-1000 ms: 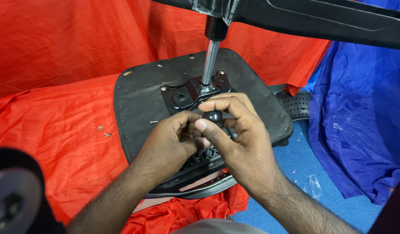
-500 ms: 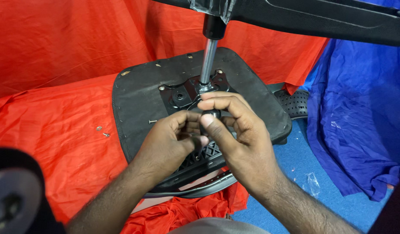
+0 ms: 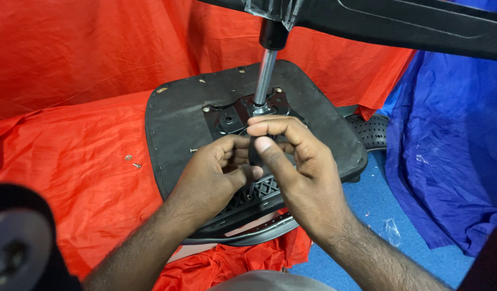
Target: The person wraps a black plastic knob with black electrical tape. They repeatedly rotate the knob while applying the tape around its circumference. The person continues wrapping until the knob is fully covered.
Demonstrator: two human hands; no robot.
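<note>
Knob: small black part (image 3: pixel 254 153) pinched between my two hands, just above the mechanism plate at the middle of the upturned seat; mostly covered, shape hard to tell.
Right hand: my right hand (image 3: pixel 302 178), fingers (image 3: pixel 275 126) curled over the part's top, thumb pressed on its front.
Left hand: my left hand (image 3: pixel 211 180), fingers bent inward, thumb tip touching the part's lower side; fingertips hidden behind the right thumb.
Seat: black seat underside (image 3: pixel 175 121) lying face down on red cloth (image 3: pixel 70 156).
Plate: black metal mechanism plate (image 3: pixel 229 118), its near half hidden by my hands.
Column: shiny gas cylinder (image 3: pixel 264 78) upright from the plate, top cut off under a black chair base arm (image 3: pixel 399 27).
Loose bits: two small screws (image 3: pixel 132 161) on the cloth, left of the seat.
Right side: blue sheet (image 3: pixel 448 145).
Change: hands sit almost the same as half a second ago; right thumb now lower on the part.
</note>
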